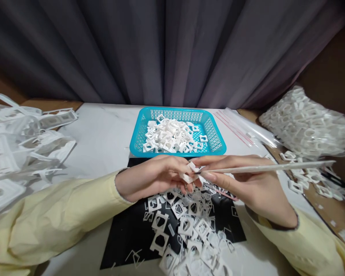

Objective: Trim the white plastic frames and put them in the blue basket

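Note:
My left hand (163, 173) pinches a small white square plastic frame (188, 174) between its fingertips, just in front of the basket. My right hand (247, 180) grips a long, slim pale tool (264, 168) like a pen. The dark narrow tip of that tool meets the frame; whether it is a blade cannot be made out. Below both hands, many white square frames with round holes (186, 225) lie heaped with thin offcuts on a black mat (123, 237).
A blue plastic basket (135, 147) with a pile of white frames stands behind my hands. Large white pieces (31, 145) are heaped at left. At right are a stuffed clear bag (307, 126), flat zip bags (247, 128) and loose frames (313, 176). A grey curtain (149, 50) hangs behind.

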A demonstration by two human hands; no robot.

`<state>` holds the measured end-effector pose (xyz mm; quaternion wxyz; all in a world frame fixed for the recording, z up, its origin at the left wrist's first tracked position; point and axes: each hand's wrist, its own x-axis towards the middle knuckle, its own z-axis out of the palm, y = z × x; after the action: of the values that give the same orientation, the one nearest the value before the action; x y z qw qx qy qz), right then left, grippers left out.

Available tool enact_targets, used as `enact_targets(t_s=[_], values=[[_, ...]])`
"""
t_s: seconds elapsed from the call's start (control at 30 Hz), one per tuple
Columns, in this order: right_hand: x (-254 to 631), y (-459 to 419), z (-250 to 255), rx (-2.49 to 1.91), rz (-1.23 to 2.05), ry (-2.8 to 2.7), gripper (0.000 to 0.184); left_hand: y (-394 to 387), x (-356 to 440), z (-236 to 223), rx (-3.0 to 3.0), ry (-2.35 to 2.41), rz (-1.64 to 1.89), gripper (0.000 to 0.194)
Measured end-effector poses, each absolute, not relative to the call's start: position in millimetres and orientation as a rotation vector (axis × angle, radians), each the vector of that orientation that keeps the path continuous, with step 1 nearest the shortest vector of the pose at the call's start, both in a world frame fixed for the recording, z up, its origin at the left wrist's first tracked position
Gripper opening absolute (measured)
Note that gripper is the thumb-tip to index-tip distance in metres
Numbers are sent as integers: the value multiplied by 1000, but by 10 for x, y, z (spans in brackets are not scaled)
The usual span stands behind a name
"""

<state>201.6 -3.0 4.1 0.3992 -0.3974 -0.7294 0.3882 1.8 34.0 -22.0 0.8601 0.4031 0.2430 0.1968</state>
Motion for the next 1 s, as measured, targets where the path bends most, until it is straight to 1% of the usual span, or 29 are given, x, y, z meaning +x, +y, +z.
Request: enact_targets(t_s=[0.03, 0.1, 0.2, 0.3, 0.4, 0.6, 0.83, 1.0], values=[[2022, -41, 43, -1010, 963, -1863, 6, 334, 14, -203, 868, 525, 402, 8], [2029, -59, 38, -1020, 862, -1926, 8, 309, 16, -167, 933, 589, 412, 5], [2024, -92, 10, -977, 646, -2017, 12, 256, 37, -134, 1078, 728, 470, 6], [2008, -127, -25, -906, 529, -2045, 16, 219, 61, -139, 1221, 809, 531, 9], [1996, -145, -47, -838, 504, -2072, 19, 191, 70, -162, 1284, 811, 528, 15], [1999, -138, -37, -762, 518, -2205, 25, 126, 62, -177, 1246, 798, 501, 18], [2002, -137, 19, -788, 545, -2194, 17, 130, 55, -175, 1214, 773, 498, 20], [1976, -153, -32, -808, 476, -2222, 16, 135, 56, -192, 1195, 758, 508, 19]])
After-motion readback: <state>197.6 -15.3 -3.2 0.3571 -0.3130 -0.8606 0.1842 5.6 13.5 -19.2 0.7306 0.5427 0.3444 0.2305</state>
